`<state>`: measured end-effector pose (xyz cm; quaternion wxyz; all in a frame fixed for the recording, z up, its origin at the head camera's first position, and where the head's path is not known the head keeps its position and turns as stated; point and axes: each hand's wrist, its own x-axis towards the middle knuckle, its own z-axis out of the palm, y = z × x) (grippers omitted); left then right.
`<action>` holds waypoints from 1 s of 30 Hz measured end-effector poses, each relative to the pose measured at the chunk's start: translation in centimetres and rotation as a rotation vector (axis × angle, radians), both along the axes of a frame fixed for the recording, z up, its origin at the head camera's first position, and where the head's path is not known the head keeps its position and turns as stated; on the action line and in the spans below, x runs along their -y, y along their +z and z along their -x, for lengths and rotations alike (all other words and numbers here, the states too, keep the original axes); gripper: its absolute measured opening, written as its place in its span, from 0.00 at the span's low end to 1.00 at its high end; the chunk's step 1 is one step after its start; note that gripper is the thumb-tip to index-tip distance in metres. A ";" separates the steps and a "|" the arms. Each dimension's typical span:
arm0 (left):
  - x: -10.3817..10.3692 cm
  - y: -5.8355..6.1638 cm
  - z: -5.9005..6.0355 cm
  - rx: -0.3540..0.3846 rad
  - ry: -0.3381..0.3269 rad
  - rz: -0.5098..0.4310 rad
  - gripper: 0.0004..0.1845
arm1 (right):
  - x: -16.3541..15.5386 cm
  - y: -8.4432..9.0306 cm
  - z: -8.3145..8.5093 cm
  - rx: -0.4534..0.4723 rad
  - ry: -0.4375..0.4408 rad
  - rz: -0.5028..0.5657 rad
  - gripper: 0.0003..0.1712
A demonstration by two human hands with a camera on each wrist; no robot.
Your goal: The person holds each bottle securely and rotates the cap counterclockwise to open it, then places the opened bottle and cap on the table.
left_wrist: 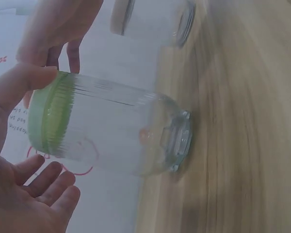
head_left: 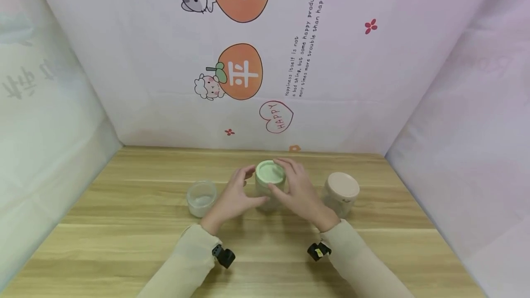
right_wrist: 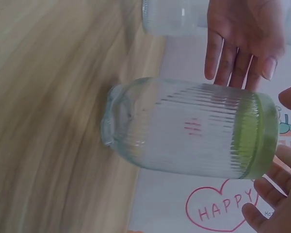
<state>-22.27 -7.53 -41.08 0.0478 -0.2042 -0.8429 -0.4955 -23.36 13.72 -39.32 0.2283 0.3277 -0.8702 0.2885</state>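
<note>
A ribbed clear glass jar with a pale green lid [head_left: 270,172] stands upright on the wooden table, and its glass body [left_wrist: 111,126] shows plainly in the left wrist view. To its left is my left hand [head_left: 236,197], fingers spread and slightly bent; in the right wrist view, the same hand [right_wrist: 245,39] has fairly straight fingers. My right hand [head_left: 300,192] reaches round the right side of the lid, thumb in front and fingers behind. In the right wrist view its fingers are loosely spread by the lid; whether they touch it I cannot tell.
A small clear glass container [head_left: 201,198] without a lid stands to the left, close to my left wrist. Past my right hand is another glass jar with a beige lid [head_left: 342,185]. Printed cloth walls [head_left: 331,118] enclose the wooden table [head_left: 124,243].
</note>
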 end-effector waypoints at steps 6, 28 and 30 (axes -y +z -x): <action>-0.7 -0.7 0.7 0.044 -0.036 -0.034 0.49 | -0.5 -0.7 0.3 0.072 -0.052 -0.005 0.43; -2.5 -2.7 2.3 0.168 0.083 -0.144 0.52 | 0.2 0.1 1.3 0.278 -0.189 -0.051 0.51; -2.6 -2.7 2.3 0.171 0.089 -0.139 0.51 | 0.2 0.2 1.4 0.273 -0.198 -0.058 0.51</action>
